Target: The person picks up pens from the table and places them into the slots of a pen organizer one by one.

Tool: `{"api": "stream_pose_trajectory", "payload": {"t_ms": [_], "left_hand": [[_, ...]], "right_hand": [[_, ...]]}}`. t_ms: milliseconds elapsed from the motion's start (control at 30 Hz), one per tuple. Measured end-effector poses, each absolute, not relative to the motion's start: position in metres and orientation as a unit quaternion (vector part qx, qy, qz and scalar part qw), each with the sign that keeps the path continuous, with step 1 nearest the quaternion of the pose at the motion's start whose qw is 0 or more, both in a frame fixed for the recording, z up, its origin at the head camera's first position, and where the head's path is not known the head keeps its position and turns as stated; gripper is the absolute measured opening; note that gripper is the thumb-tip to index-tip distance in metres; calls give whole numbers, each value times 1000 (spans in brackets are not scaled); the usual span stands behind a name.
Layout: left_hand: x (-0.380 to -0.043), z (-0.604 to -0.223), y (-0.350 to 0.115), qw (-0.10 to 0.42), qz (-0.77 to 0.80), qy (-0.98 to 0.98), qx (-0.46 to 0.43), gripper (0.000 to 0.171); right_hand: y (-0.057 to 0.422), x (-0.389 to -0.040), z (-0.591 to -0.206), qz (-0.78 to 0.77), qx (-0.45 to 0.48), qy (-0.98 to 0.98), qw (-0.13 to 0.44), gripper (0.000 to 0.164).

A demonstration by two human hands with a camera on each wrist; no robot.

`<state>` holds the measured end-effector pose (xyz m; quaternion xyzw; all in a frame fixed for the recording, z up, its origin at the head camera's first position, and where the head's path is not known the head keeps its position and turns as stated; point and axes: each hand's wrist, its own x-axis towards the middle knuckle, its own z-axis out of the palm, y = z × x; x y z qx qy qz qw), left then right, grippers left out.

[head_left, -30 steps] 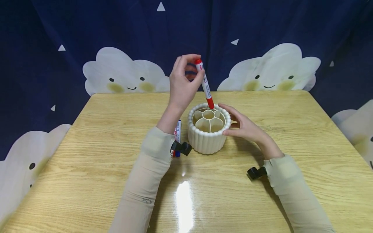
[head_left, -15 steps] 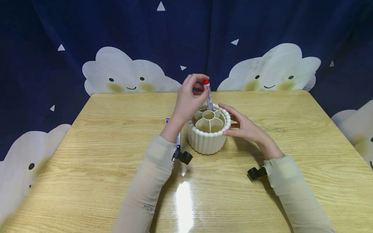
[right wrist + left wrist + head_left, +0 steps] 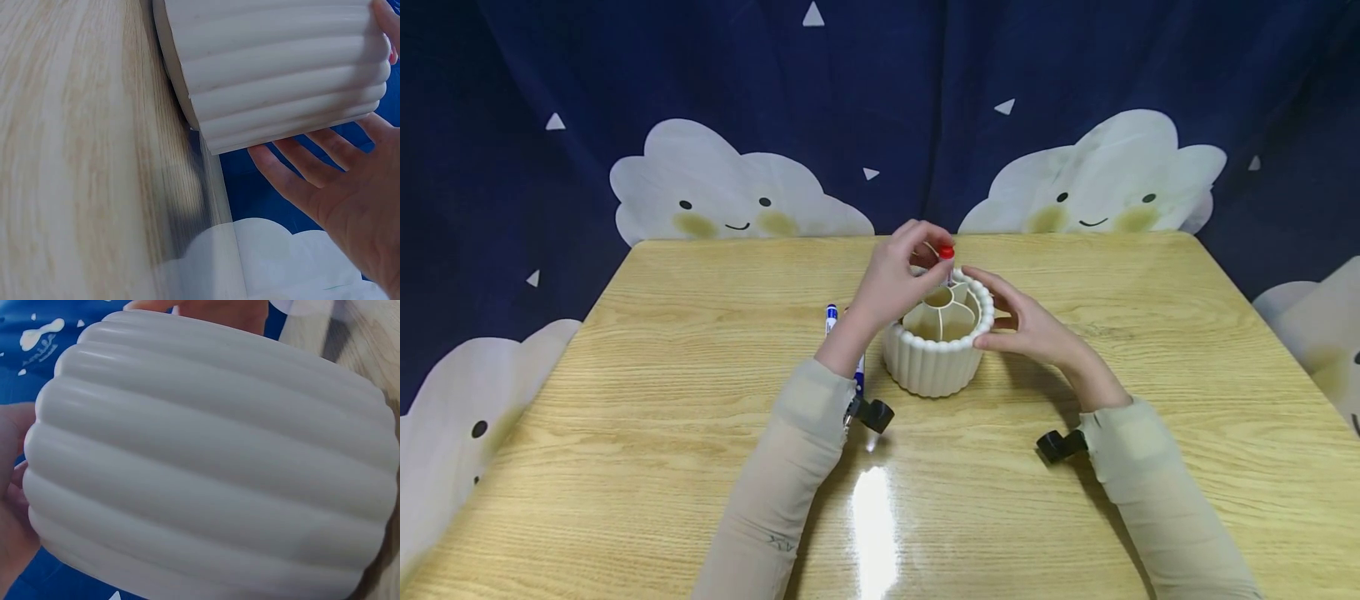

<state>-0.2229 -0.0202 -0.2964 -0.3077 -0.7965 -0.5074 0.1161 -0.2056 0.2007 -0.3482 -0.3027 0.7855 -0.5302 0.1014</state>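
A cream ribbed pen holder [image 3: 932,367] with a beaded rim and several compartments stands upright on the wooden table. My left hand [image 3: 895,279] is over its far rim, pinching a red-capped marker [image 3: 947,252] by the top end. The marker's lower part is down inside a back compartment, hidden by the hand and rim. On the right side my right hand [image 3: 1030,325] holds the holder, thumb at the front and fingers behind. The right wrist view shows those fingers [image 3: 290,178] against the ribbed wall. In the left wrist view the holder's wall [image 3: 206,450] fills most of the picture.
Left of the holder, a blue-ended marker [image 3: 831,318] and another marker [image 3: 860,375] lie on the table [image 3: 700,375], partly covered by the left forearm. A dark blue curtain [image 3: 910,100] with clouds hangs behind the table's far edge.
My left hand has come down and slightly right, lowering the red-capped marker from above the rim into a back compartment. The right hand and the holder have stayed in place.
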Motion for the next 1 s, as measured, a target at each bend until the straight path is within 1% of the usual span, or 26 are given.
{"api": "stream_pose_trajectory", "payload": {"t_ms": [233,433,533,767,900,1000], "left_hand": [[-221,-299,-19,97,-454,-824,-325,16],[-221,-298,-23,75,-464,-822,-321,30],[-221,-300,-30,77,-477,-819,-310,30],[-221,-310,-57,121,-488,-826,-254,25],[-222,-320,-76,116,-472,-850,-202,25],[-225,-326,-87,90,-432,-884,-154,27]], "right_hand": [[201,-205,-348,-531,-308,783,100,83],[201,-205,-348,-531,-306,784,101,83],[201,-205,-348,-532,-304,784,100,84],[201,-205,-347,-530,-297,789,95,85],[200,-204,-347,-527,-298,790,95,85],[200,-205,-347,-525,-298,792,95,85]]}}
